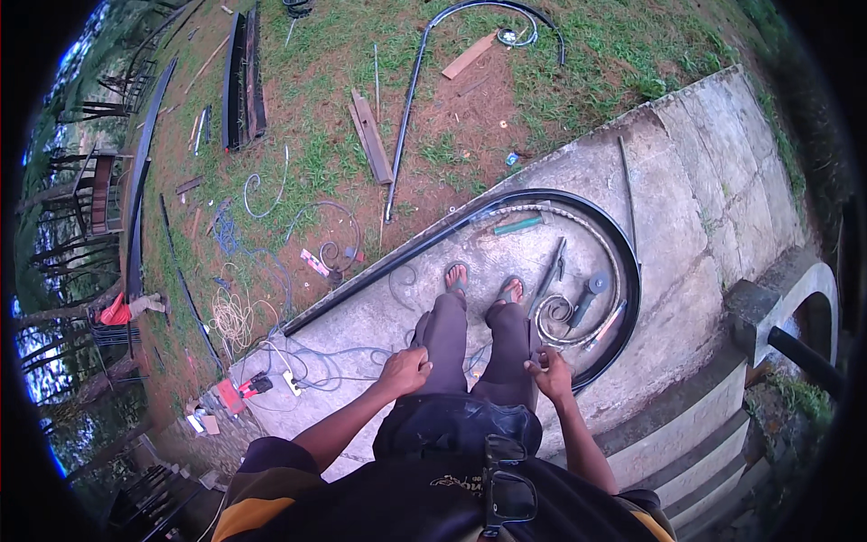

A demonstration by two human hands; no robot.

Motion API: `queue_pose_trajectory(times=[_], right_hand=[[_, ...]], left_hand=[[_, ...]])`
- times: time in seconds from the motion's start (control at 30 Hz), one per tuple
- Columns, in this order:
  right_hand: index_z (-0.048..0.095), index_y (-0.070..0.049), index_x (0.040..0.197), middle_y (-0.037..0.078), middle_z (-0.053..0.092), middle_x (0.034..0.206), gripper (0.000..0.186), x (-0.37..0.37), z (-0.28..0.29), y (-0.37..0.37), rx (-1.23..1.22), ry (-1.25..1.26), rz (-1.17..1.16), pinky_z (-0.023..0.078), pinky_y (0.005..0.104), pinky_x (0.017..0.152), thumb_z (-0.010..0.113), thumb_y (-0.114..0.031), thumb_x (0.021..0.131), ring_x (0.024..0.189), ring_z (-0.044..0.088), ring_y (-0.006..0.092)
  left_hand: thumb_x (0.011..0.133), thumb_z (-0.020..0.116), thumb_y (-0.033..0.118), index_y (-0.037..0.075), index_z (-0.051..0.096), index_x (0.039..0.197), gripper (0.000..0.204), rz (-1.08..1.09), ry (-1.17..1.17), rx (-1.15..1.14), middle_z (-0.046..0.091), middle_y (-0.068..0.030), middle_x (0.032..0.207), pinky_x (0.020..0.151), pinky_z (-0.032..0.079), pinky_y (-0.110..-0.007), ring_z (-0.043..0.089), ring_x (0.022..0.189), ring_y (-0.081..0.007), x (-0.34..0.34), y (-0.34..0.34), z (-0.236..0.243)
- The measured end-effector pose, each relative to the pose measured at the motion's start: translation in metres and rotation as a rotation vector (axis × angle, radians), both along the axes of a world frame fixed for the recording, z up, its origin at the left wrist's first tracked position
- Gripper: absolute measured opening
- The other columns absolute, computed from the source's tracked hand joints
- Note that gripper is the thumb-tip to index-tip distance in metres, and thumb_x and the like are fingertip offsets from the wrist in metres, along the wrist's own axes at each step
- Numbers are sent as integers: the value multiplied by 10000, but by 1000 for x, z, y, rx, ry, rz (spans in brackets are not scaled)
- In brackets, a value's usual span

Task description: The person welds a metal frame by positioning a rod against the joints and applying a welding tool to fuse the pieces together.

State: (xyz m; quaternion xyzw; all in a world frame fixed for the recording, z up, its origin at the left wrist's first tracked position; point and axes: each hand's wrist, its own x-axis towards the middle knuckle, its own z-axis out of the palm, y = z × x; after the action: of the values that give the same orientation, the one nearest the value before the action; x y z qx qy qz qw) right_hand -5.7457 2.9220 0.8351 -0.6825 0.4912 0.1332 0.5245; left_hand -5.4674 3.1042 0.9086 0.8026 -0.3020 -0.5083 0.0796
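Observation:
I stand on a concrete slab [686, 208] in sandals, looking down at my legs in dark trousers [474, 352]. My left hand [404, 369] rests as a closed fist on my left thigh with nothing visible in it. My right hand [550, 370] is beside my right thigh, fingers curled; whether it pinches something small is unclear. Just beyond my right hand lies a curved black metal bar [623, 262] with a twisted iron scroll [555, 316] inside it. An angle grinder [587, 294] lies by the scroll.
Cables [316, 361] and a power strip [291, 383] lie left of my feet, with a red tool [242, 390]. A green-handled tool [519, 226] and rods lie on the slab. Metal bars, scrolls and wood planks [372, 135] are strewn over the grass. Steps [695, 434] drop at right.

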Motion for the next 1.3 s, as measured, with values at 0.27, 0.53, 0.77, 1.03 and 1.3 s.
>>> queue_pose_trajectory(times=[0.27, 0.53, 0.77, 1.03, 1.3], right_hand=[[390, -125, 1391, 252, 357, 1382, 756, 54, -157, -29, -229, 40, 183, 299, 512, 1038, 662, -480, 781, 1288, 334, 420], [571, 18, 1121, 203, 580, 1099, 503, 74, -263, -77, -322, 34, -26, 415, 458, 907, 620, -375, 811, 1040, 540, 394], [562, 59, 1151, 282, 547, 1204, 475, 76, -303, -66, -694, 105, -21, 369, 530, 999, 618, -293, 837, 1123, 521, 422], [569, 74, 1139, 273, 586, 1150, 445, 105, -352, -70, -866, 20, -88, 382, 500, 1000, 601, -257, 844, 1121, 525, 416], [574, 61, 1138, 259, 593, 1144, 440, 115, -344, -73, -796, 5, 33, 380, 510, 1000, 608, -262, 841, 1105, 540, 404]], left_hand=[[783, 657, 209, 42, 561, 1124, 392, -262, -231, -378, 569, -161, 1108, 939, 396, -447, 526, 1051, -357, 53, -60, -187], [721, 603, 252, 29, 629, 984, 347, -362, -207, -426, 575, -173, 1139, 960, 362, -474, 529, 1080, -371, 122, -73, -327], [786, 505, 361, 75, 539, 1046, 388, -421, -453, -491, 535, -228, 1130, 944, 332, -604, 499, 1084, -412, 143, -40, -393], [856, 455, 440, 124, 519, 1100, 404, -474, -565, -535, 532, -230, 1136, 954, 337, -617, 494, 1092, -414, 149, -39, -433], [907, 508, 389, 127, 581, 1130, 352, -501, -492, -649, 539, -213, 1221, 988, 353, -569, 492, 1152, -386, 141, -41, -423]])
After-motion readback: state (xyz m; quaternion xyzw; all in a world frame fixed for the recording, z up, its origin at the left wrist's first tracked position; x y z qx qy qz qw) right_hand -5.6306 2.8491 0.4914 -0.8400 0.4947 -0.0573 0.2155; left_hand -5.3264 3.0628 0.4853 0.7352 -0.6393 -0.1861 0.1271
